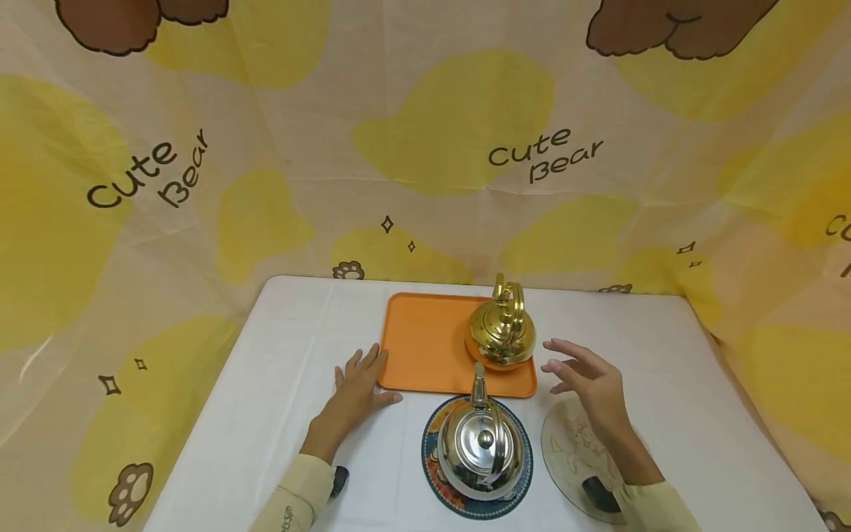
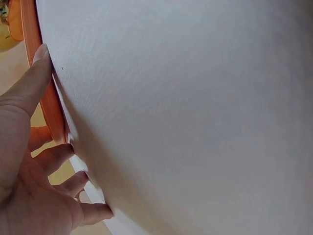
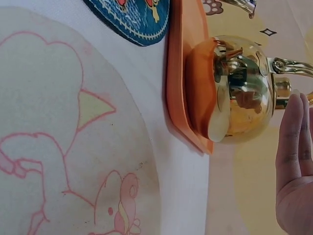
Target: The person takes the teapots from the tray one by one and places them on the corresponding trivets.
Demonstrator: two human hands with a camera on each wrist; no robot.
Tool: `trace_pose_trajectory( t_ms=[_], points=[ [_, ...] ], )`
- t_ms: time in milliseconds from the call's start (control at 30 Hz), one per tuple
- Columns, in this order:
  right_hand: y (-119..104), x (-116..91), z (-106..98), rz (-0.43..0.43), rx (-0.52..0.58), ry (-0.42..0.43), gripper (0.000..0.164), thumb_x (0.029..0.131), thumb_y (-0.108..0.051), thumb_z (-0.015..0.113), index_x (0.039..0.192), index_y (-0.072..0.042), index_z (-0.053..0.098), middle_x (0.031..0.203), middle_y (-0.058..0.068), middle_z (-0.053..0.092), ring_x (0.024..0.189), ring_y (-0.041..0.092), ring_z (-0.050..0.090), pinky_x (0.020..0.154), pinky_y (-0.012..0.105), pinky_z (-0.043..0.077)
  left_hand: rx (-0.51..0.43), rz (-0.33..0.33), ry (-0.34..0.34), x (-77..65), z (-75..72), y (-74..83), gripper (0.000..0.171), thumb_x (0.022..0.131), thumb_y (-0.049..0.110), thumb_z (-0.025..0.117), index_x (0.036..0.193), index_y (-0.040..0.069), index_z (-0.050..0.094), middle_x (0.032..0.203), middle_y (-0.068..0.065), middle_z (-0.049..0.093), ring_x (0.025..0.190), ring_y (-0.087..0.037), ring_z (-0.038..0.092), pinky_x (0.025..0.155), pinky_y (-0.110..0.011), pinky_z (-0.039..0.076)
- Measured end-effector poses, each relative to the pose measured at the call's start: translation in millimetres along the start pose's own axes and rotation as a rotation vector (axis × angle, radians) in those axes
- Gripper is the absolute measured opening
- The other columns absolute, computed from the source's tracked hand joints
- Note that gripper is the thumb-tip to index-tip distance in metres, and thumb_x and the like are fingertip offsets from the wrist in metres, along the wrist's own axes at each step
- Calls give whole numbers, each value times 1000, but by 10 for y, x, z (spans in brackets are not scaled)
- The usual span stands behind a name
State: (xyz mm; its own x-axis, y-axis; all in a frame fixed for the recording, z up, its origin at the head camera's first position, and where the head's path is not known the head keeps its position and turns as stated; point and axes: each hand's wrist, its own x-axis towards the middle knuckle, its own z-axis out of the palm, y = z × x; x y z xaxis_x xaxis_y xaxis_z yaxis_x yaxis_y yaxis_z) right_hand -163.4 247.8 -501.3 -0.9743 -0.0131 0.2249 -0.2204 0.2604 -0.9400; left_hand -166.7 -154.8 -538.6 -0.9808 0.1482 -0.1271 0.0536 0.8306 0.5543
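A shiny gold kettle (image 1: 500, 331) stands on the right part of an orange tray (image 1: 425, 340), its lower body showing orange. My left hand (image 1: 359, 391) lies at the tray's front left corner, fingers spread. In the left wrist view, the thumb of that hand (image 2: 34, 181) touches the tray's rim (image 2: 51, 110), and some fingertips meet the white tabletop. To the right of the gold kettle hovers my right hand (image 1: 595, 384), fingers loosely bent and holding nothing. A silver kettle (image 1: 480, 451) sits on a round blue patterned mat (image 1: 435, 484) in front of the tray.
A pale round mat with a pink-line drawing (image 1: 565, 451) lies under my right forearm, right of the silver kettle. White cloth (image 1: 312, 325) covers the table. Behind it hangs a yellow-patterned curtain (image 1: 425, 148) along the back edge.
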Motion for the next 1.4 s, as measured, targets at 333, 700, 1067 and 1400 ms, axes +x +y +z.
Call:
trace_pose_trajectory(
  t_ms=[333, 700, 1067, 1400],
  points=[
    [-15, 114, 18, -6, 21, 0, 36, 103, -11, 71, 138, -3, 68, 128, -7, 75, 95, 11, 77, 69, 34, 66, -16, 1, 0, -4, -13, 12, 94, 89, 35, 85, 164, 6, 38, 174, -19, 26, 161, -49, 15, 123, -78, 2],
    [-61, 225, 48, -12, 19, -23, 37, 104, -14, 70, 139, -2, 68, 133, 5, 73, 96, 8, 76, 70, 33, 66, -8, 1, -1, 3, -14, 16, 93, 88, 35, 85, 164, 6, 39, 173, -20, 27, 160, -50, 16, 122, -79, 4],
    [-69, 332, 82, -34, 35, -42, 38, 103, -11, 70, 138, 2, 66, 136, 20, 69, 97, 8, 74, 68, 33, 66, -1, 6, 1, 21, -6, -9, 94, 88, 37, 85, 164, 5, 39, 173, -20, 28, 160, -50, 17, 121, -80, 5],
    [-49, 406, 120, -20, 50, -53, 37, 102, -13, 72, 138, -1, 68, 128, -9, 73, 97, 10, 74, 69, 34, 66, 2, -4, 3, 21, 10, -20, 95, 88, 37, 85, 164, 6, 38, 174, -20, 27, 160, -50, 17, 121, -80, 5]
  ],
)
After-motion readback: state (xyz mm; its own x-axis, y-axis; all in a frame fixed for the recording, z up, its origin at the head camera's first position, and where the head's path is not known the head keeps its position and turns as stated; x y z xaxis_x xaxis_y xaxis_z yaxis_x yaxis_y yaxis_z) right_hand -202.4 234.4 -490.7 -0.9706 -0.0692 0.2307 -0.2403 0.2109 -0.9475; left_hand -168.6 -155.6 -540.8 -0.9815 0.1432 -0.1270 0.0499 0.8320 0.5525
